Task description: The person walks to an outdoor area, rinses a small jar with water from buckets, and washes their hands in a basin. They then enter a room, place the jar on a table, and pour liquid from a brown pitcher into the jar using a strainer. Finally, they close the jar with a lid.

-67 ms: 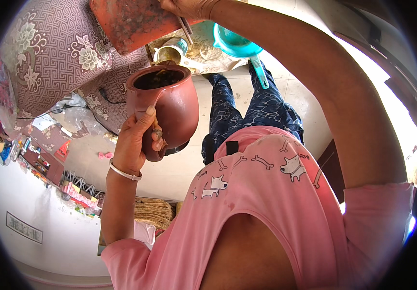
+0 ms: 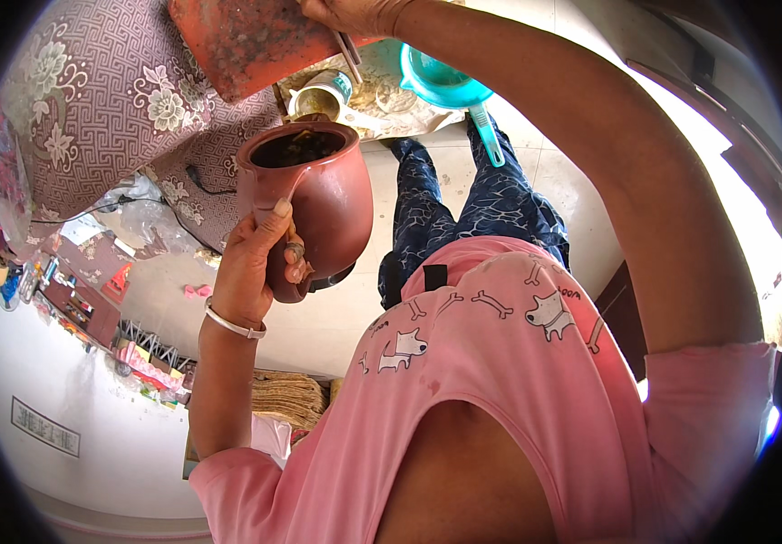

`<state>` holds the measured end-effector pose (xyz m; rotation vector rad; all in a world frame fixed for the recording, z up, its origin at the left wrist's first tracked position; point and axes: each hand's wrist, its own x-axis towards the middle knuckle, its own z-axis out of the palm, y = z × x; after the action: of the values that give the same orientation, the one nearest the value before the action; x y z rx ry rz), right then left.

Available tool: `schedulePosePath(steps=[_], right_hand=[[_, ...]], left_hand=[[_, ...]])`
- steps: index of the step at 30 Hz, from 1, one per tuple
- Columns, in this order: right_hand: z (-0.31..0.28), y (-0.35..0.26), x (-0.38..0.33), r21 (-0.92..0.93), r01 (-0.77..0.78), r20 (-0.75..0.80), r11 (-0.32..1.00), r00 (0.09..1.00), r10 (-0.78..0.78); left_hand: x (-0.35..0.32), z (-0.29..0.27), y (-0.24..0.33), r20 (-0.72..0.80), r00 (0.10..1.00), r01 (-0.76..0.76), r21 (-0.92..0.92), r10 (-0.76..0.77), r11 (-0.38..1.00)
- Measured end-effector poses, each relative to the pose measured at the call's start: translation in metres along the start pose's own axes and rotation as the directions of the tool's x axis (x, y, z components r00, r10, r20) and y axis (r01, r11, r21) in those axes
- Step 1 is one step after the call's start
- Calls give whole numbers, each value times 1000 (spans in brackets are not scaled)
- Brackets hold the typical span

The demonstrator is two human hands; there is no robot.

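My left hand [image 2: 259, 258] is wrapped round the handle of a reddish-brown clay pot [image 2: 327, 218]. The pot tilts slightly, its wide mouth showing dark contents with a few yellowish bits. At the upper edge, my right hand [image 2: 354, 14] is closed beside a worn red board [image 2: 255, 45] with dark stains. Two thin strips [image 2: 349, 56] run down from under that hand, and what they belong to is unclear. Beyond the pot's rim sits a white cup [image 2: 318, 98] with a green pattern and yellowish contents. A turquoise strainer [image 2: 450, 86] with a long handle is right of it.
A patterned, flowered cloth [image 2: 110, 100] covers furniture at the left, with a clear plastic bag [image 2: 150, 222] and a dark cable [image 2: 205, 186] by it. Below lies a pale tiled floor [image 2: 341, 326]. Stacked brownish sheets [image 2: 289, 399] stand near my left arm.
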<state>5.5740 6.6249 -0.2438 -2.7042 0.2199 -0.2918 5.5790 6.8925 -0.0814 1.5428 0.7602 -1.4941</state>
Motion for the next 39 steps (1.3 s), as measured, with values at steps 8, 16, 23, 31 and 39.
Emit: schedulePosePath(steps=[8,16,23,31,39], right_hand=[[-5,-1,0,18,-3,25,1000,1000,2],[-3,0,0,28,10,-15,1000,1000,-10],[-4,0,0,35,6,-10,999,1000,-6],[-9,-1,-1,42,6,-13,999,1000,-6],[-2,1,-1,22,8,-33,1000,999,-7]], left_hand=[[1,-1,1,-2,1000,0,8,0,1000],[1,-2,0,4,1000,5,0,-5,1000],[1,-1,1,20,1000,4,9,-4,1000],[-1,-1,3,23,1000,3,41,-4,999],[-2,-1,5,5,1000,4,59,-5,998]])
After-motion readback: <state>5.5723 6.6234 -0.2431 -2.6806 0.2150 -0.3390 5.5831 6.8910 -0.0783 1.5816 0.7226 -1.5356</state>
